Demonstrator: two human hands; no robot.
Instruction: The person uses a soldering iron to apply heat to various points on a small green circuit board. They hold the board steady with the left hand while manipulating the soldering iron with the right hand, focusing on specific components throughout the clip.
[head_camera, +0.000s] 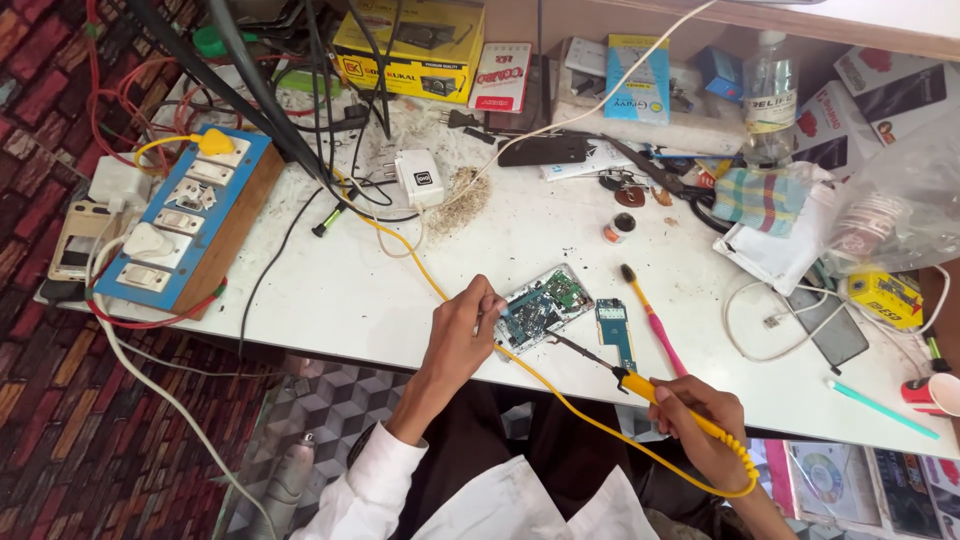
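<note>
- While bare tabletop (400, 290) is lying open toward the frame's left, a green circuit board (543, 306) is being steadied near the table's lower edge, at centre frame, by the left hand (462, 330), fingers pinched on its left end.
- A yellow-handled soldering iron (640, 385) is being gripped in the closed right hand (700, 415), tip touching the board's lower right edge.

Your left hand (462, 325) reaches in over the table's near edge, fingertips pinched together, white sleeve pushed up the forearm. Your right hand (703, 420) hangs just off that edge, fingers curled shut in a pen-like grip.

White sleeve (375, 480), perhaps dark trousers (520, 440)
</note>
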